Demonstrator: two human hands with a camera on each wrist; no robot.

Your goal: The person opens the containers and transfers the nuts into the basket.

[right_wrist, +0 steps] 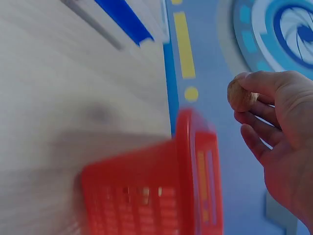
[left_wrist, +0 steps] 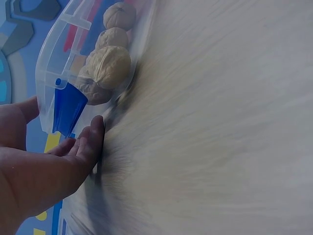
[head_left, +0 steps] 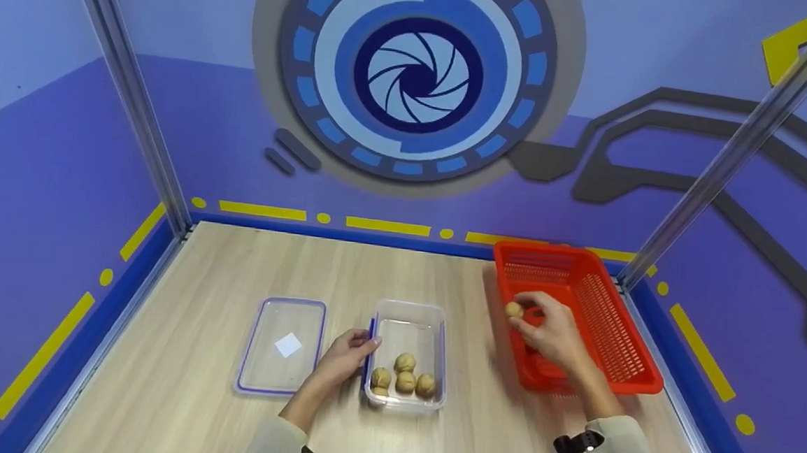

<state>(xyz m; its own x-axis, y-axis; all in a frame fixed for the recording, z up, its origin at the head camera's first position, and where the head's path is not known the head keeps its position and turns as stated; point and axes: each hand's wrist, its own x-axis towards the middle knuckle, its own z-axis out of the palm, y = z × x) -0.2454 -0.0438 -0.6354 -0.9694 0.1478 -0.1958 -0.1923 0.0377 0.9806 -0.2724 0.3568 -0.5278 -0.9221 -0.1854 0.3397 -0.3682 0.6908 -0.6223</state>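
Several walnuts (head_left: 405, 382) lie in the near end of a clear plastic food container (head_left: 412, 311) with blue side flaps. My left hand (head_left: 345, 356) holds the container's left side, thumb at the rim and fingers beside the outer wall. In the left wrist view, the blue flap (left_wrist: 68, 108) hangs between the thumb and the other fingers. My right hand (head_left: 552, 334) pinches one walnut (head_left: 514, 309) between thumb and fingertips, up over the left rim of a red plastic basket (head_left: 615, 323). The right wrist view shows that walnut (right_wrist: 241, 96) held above the basket's edge.
A clear lid (head_left: 269, 358) with a blue seal and a white square label lies flat to the left of the container. The basket stands at the right of the wooden table (head_left: 218, 285), near the back wall. Metal posts (head_left: 131, 98) rise at the corners.
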